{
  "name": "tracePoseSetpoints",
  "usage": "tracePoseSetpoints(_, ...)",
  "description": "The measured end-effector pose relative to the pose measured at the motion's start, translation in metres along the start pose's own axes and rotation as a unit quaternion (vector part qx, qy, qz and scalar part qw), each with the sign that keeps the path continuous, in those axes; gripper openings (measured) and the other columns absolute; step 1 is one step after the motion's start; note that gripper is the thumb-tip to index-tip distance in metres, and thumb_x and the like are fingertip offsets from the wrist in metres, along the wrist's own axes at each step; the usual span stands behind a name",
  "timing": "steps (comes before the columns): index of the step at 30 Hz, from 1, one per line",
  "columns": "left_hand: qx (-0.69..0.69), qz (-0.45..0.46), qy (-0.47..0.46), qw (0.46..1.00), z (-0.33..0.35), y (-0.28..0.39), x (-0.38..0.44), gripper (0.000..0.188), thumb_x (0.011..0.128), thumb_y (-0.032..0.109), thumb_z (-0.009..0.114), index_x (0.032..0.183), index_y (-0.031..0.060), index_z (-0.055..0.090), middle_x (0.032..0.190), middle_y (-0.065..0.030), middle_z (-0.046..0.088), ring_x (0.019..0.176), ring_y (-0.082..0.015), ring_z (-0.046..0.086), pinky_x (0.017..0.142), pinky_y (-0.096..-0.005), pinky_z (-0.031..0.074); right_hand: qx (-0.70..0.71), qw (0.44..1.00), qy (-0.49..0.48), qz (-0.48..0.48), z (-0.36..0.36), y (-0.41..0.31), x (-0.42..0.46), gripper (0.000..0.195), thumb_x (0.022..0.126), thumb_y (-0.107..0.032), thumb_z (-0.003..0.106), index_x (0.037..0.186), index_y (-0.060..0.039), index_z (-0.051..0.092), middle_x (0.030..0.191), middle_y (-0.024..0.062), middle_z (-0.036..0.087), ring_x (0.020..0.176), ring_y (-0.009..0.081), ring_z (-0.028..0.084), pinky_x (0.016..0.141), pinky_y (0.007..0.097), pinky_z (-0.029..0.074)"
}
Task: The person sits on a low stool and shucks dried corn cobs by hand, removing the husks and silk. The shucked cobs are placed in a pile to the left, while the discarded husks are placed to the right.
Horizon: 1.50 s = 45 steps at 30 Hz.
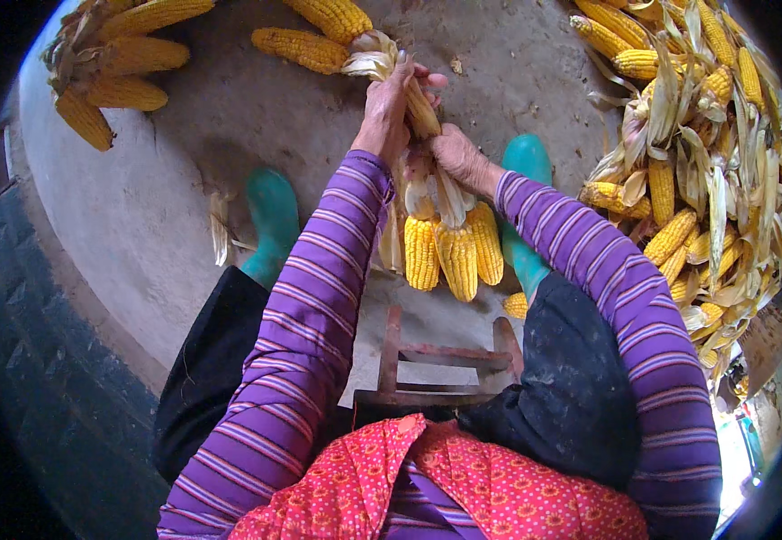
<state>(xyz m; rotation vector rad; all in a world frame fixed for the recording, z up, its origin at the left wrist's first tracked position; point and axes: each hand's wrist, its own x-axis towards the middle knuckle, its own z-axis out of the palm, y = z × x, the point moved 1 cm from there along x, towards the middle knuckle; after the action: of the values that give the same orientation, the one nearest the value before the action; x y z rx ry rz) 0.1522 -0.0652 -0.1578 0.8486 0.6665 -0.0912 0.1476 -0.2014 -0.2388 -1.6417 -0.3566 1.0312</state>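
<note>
My left hand grips a bunch of pale dried corn husks with its thumb laid along them. Lower on the same husks, my right hand is closed around them. Beyond the left hand, two yellow corn cobs point away from me, joined to the bunch by their husks. Several more cobs hang from it toward me, between my legs. How the husks are twisted or knotted is hidden by my fingers.
A large heap of corn cobs with loose husks lies at the right. Another cluster of cobs is at the upper left. My green boots stand on the concrete floor. A wooden stool frame shows below me, near a single cob.
</note>
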Motion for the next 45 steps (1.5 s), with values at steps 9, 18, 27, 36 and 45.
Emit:
tracePoseSetpoints(9,0.024,-0.033,-0.023,0.999,0.001,0.008,-0.010,0.044,0.090,0.032,0.057,0.125,0.0086,0.046,0.104,-0.0105,0.063,0.090,-0.0192,0.059,0.082,-0.0332,0.051,0.063,0.978,0.068,0.186,0.013,-0.071,-0.020,0.022,0.081,-0.017,0.060,0.064,-0.0033,0.056,0.052,0.0032,0.050,0.043,0.0145,0.049,0.042,0.0303,0.039)
tracePoseSetpoints(18,-0.150,-0.088,0.073,0.982,0.001,0.003,-0.009,0.029,0.095,0.032,0.049,0.108,0.0064,0.052,0.055,0.0067,0.030,0.048,-0.0081,0.029,0.043,-0.0234,0.027,-0.048,0.986,0.047,0.152,0.015,-0.073,-0.026,0.026,0.077,-0.021,0.063,0.084,0.0046,0.062,0.074,0.0181,0.062,0.072,0.0293,0.061,0.065,0.0385,0.046)
tracePoseSetpoints(27,-0.208,-0.082,0.047,0.973,-0.017,-0.011,-0.018,0.048,0.092,0.052,0.046,0.099,0.0058,0.054,0.052,0.0070,0.030,0.046,-0.0074,0.026,0.040,-0.0224,0.022,-0.055,0.991,-0.089,0.082,0.010,-0.085,-0.039,0.041,0.074,-0.034,0.066,0.091,0.0033,0.062,0.088,0.0224,0.065,0.086,0.0338,0.064,0.075,0.0402,0.048)
tracePoseSetpoints(36,-0.165,-0.113,0.063,0.978,-0.032,-0.017,-0.021,0.036,0.094,0.042,0.048,0.093,0.0066,0.056,0.053,0.0081,0.028,0.045,-0.0057,0.023,0.039,-0.0211,0.023,0.150,0.964,0.203,0.086,-0.112,-0.074,-0.118,0.036,0.086,-0.020,0.063,0.113,0.0002,0.053,0.092,0.0070,0.061,0.082,0.0134,0.061,0.074,0.0275,0.052)
tracePoseSetpoints(45,-0.160,-0.022,0.100,0.982,-0.041,-0.025,-0.032,0.048,0.094,0.053,0.041,0.097,0.0076,0.055,0.050,0.0071,0.029,0.043,-0.0054,0.023,0.035,-0.0203,0.023,0.077,0.782,0.608,0.115,-0.197,-0.031,-0.266,0.020,0.086,-0.012,0.061,0.101,-0.0012,0.054,0.087,0.0062,0.057,0.068,0.0119,0.058,0.058,0.0236,0.052)
